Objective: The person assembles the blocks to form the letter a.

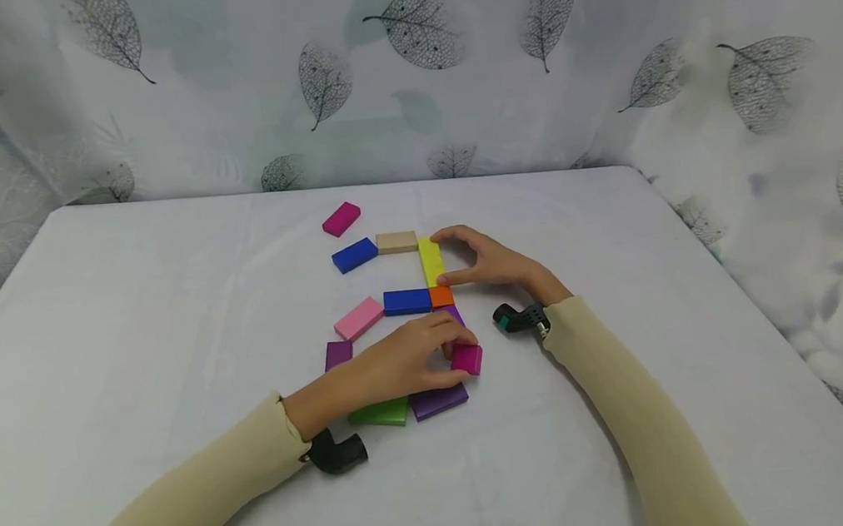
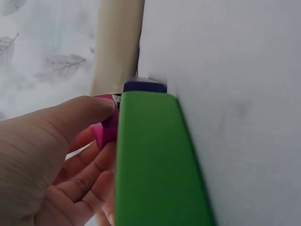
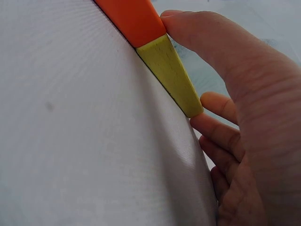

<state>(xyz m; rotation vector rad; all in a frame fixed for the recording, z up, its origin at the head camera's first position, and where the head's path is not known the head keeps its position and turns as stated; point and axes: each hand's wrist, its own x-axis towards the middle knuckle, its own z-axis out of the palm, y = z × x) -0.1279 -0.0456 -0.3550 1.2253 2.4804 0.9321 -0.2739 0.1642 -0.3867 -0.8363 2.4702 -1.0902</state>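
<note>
My left hand (image 1: 407, 354) pinches a magenta block (image 1: 467, 359) between thumb and fingers, above the right side of a ring of flat blocks. In the left wrist view the thumb lies on that magenta block (image 2: 109, 120), beside a green block (image 2: 153, 160). My right hand (image 1: 492, 261) spans a yellow block (image 1: 431, 262), index finger at its far end and thumb at its near end. An orange block (image 1: 441, 296) meets the yellow one; in the right wrist view the thumb is close to where they join. A purple block (image 1: 450, 314) is partly hidden behind the left hand.
Blue (image 1: 406, 302), pink (image 1: 359, 318), purple (image 1: 338, 354), green (image 1: 379, 414) and violet (image 1: 439, 402) blocks make up the near ring. Farther back lie a tan block (image 1: 396, 243), another blue block (image 1: 355, 255) and a loose magenta block (image 1: 342, 219). A white cloth (image 1: 170, 318) covers the table.
</note>
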